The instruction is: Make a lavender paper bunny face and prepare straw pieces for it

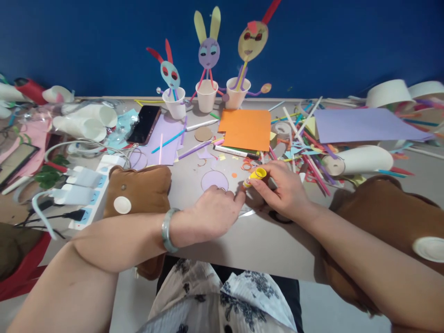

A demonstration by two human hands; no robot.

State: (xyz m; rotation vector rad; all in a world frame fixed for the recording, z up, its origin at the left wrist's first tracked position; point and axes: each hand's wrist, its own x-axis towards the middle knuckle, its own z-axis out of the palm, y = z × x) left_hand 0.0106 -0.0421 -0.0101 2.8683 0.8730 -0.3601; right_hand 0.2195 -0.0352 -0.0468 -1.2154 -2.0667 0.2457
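Note:
In my right hand (pixel 282 187) is a short yellow glue stick (pixel 257 174), tilted down to the left, with the fingers wrapped round it. My left hand (pixel 215 210) lies low over the table with its fingers bent. One of its fingertips meets the lower end of the glue stick, where a speck of orange shows. What else those fingers hold, if anything, is hidden. Just behind my left hand lies a purple paper circle (pixel 214 180), partly covered by it. A small orange dot of paper (pixel 234 175) sits between the circle and the glue stick.
Three paper cups (pixel 207 97) with paper-faced figures stand against the blue wall. Orange paper (pixel 245 129), purple paper (pixel 364 125) and a pile of coloured sticks (pixel 308 152) spread behind my hands. A phone (pixel 144 124), power strip (pixel 95 194) and brown cushions (pixel 138 189) flank the work area.

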